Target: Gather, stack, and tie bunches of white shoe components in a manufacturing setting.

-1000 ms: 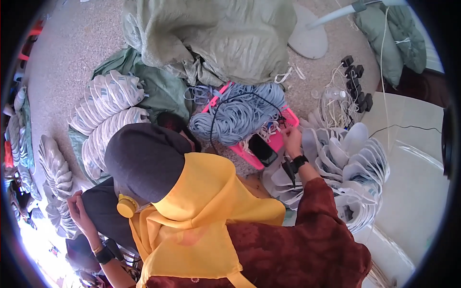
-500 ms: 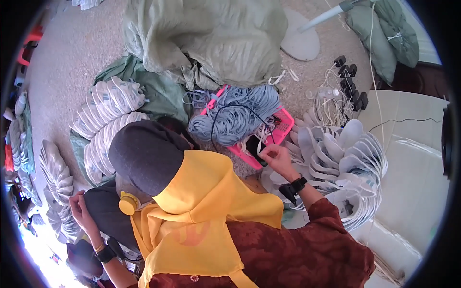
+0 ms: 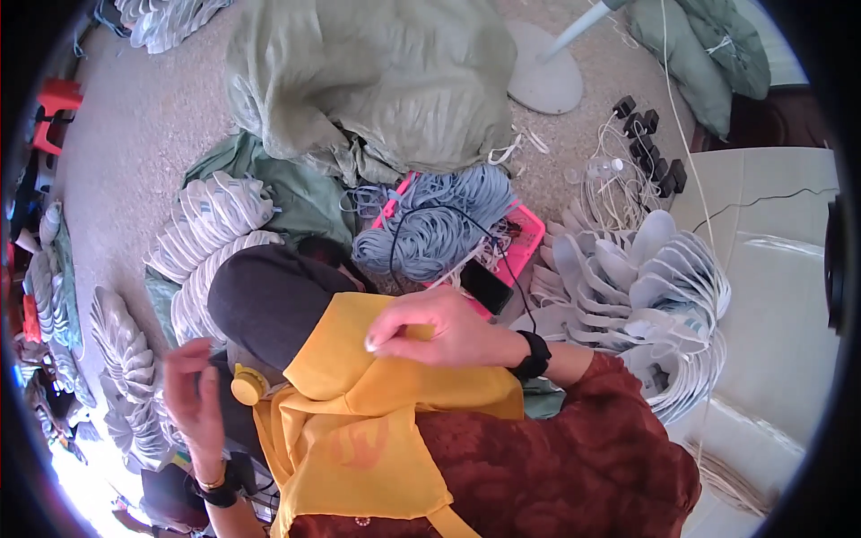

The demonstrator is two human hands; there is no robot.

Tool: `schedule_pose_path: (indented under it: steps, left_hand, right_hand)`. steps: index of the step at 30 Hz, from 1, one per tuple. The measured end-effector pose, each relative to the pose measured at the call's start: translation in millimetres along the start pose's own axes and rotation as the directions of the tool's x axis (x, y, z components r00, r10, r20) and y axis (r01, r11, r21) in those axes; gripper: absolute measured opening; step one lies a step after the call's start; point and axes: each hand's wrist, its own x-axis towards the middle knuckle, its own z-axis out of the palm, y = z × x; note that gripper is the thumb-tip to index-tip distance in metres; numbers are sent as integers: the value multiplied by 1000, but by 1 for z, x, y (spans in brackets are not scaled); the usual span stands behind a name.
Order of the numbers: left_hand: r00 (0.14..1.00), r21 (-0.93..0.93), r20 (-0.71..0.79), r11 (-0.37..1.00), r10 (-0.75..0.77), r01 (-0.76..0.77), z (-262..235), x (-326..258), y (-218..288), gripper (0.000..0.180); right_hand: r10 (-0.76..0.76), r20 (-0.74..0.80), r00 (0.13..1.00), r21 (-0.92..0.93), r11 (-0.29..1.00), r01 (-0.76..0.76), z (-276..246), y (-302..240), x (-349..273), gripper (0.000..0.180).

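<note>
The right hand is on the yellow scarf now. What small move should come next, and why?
Probably tug the yellow scarf smooth: the right hand pinches a raised fold of it beside the dark cap, while the left hand hangs open, apart from it.

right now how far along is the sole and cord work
Done: white soles stand in fanned stacks on the right, more stacks on the left. In hand: nothing of the work; the right hand pinches the yellow cloth, the left hand is raised, open. Left: blue cord bundles sit in the pink tray.
</note>
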Motion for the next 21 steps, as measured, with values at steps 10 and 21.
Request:
schedule_pose_path:
  steps: [10,21]
  left_hand:
    - [860,-469,501,865,95,178,67,-1,62,28]
    - [872,-351,473,934,122,59,84,8,60,16]
  right_hand:
    - [-166,64,984,108,981,158,30,-42,28,6]
    - [176,-295,939,-735,586,-341,-68,152,-75,35]
